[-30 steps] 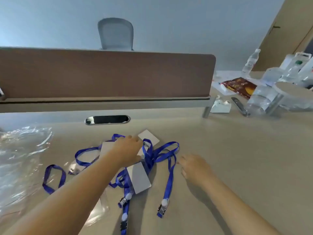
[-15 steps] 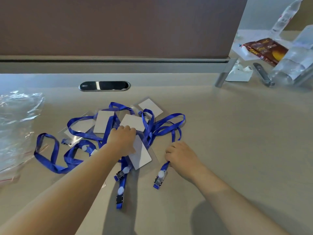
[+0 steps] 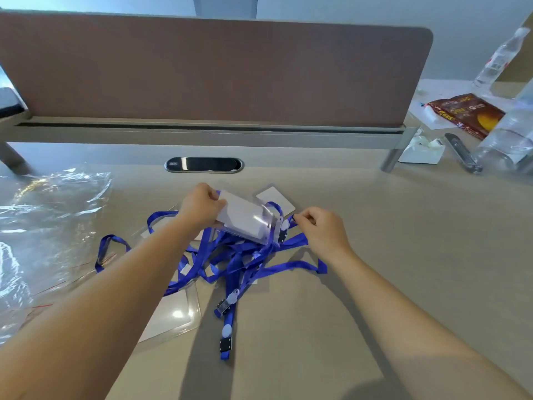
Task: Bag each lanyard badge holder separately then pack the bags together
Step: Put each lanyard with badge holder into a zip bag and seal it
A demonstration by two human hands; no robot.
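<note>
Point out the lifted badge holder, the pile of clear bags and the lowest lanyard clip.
lifted badge holder (image 3: 245,219), head view, middle of its white card
clear bags (image 3: 49,220), head view, crinkled film at left
lowest lanyard clip (image 3: 225,345), head view, black clip body

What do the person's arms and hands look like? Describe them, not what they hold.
Both forearms are bare up to the frame edge, with no sleeves showing. The left hand and right hand wear no gloves. No watch, bracelet or ring is visible.
</note>
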